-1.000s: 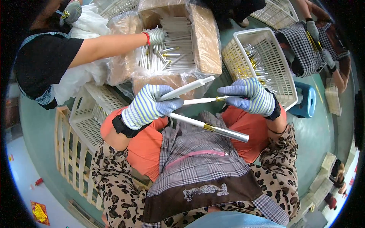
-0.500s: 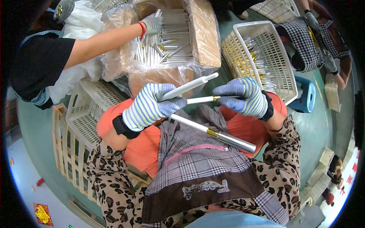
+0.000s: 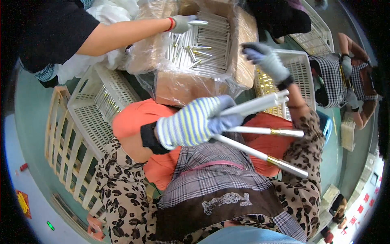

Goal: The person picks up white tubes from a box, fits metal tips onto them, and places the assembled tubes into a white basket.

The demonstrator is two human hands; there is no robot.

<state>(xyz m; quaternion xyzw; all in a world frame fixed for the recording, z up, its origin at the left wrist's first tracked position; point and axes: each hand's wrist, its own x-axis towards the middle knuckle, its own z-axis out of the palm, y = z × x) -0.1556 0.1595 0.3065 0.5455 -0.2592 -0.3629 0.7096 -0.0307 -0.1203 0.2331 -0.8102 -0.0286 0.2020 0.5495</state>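
My left hand, in a striped glove, is closed round several white rods at the middle, above my lap. Two slimmer white rods with gold bands and silvery ends, an upper one and a lower one, stick out to the right below its fingers. My right hand, gloved and blurred by motion, is raised between the carton's right side and the basket at the right. Its fingers look apart, and I see nothing in them.
Ahead, a plastic-lined carton holds many white rods. A co-worker's gloved hand holds white rods over it. Slatted baskets stand at the right and left, both with rods. A wooden rack is at the left.
My right hand has left the rod it held by its gold end and moved up and away. My left hand has shifted right; two silver-ended rods stick out from it instead of one.
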